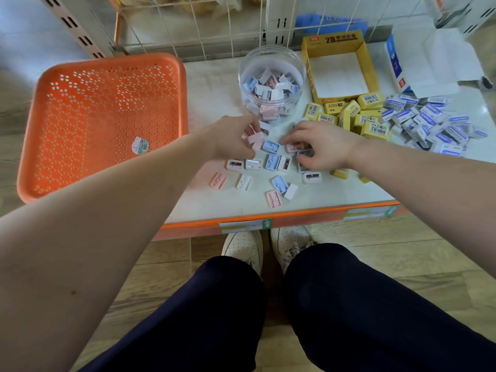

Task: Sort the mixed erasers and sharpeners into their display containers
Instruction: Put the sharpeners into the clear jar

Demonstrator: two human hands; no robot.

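Note:
Several small pink, blue and white sharpeners [272, 162] lie loose on the white shelf [214, 200]. A clear round jar [271, 81] behind them holds many more. My left hand [233, 138] grips pink and white sharpeners just in front of the jar. My right hand [319, 146] curls over a pink sharpener and a dark one in the pile. Yellow erasers [357, 116] lie heaped before an open yellow box [338, 71]. Blue-and-white erasers [429, 122] spread at the right, near a white and blue box [426, 63].
An orange perforated basket [104, 122] stands at the left, half over the shelf's edge. A wire grid [209, 28] backs the shelf. The shelf's orange front edge [281, 218] runs above my shoes and knees.

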